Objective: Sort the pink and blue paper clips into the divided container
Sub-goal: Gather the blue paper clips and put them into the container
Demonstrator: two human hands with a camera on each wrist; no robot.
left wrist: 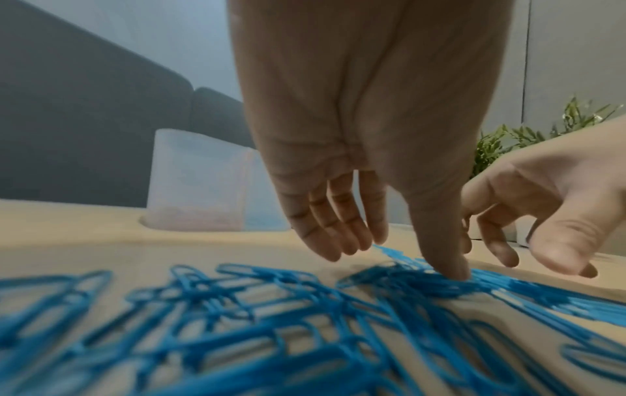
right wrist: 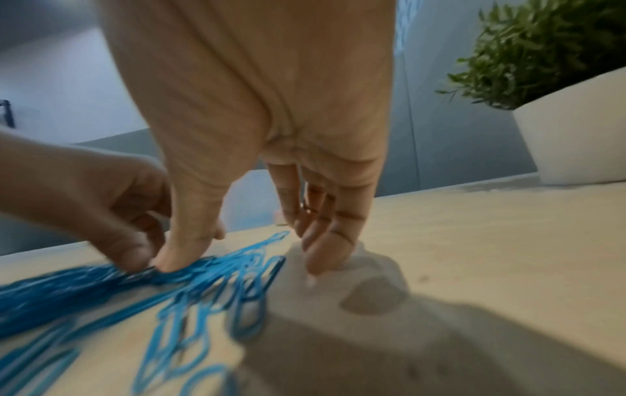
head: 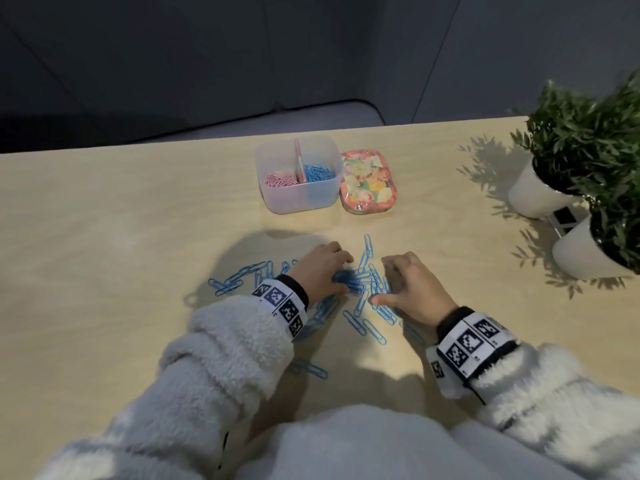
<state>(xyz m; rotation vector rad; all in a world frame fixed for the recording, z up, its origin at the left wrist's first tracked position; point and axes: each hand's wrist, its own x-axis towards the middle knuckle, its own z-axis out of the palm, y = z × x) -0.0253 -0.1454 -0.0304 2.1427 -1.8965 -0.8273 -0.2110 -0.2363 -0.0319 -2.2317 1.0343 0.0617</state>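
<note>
Several loose blue paper clips [head: 362,296] [left wrist: 237,335] [right wrist: 189,308] lie scattered on the wooden table in front of me. My left hand [head: 337,271] [left wrist: 396,262] hangs over the middle of the heap, its thumb touching a blurred bunch and its fingers relaxed just above the table. Beside it, my right hand [head: 382,282] [right wrist: 245,268] presses its thumb on the clips while its fingertips touch bare wood. The clear divided container [head: 277,202] stands farther back, with pink clips [head: 280,180] in its left half and blue clips [head: 319,173] in its right half.
A floral tin [head: 367,181] sits against the container's right side. Two potted plants in white pots [head: 533,195] [head: 581,254] stand at the right edge, with a small black-and-white object between them. A dark sofa lies beyond the table's far edge.
</note>
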